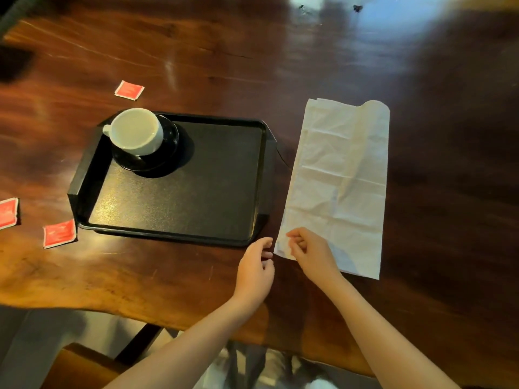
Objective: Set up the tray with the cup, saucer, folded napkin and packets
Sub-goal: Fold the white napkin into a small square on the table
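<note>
— Where's the napkin?
— Flat, right of the tray, long axis running away from the person. Right hand curls over its near-left corner; pinching or not, I can't tell. Left hand hangs relaxed just beside, holding nothing.

White cup on black saucer — black tray; red packets (white-edged); white napkin.

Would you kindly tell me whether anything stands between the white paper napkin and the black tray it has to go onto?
Nothing visible does. The white paper napkin lies just right of the black rectangular tray; the white cup on its black saucer fills only the tray's far-left corner.
</note>
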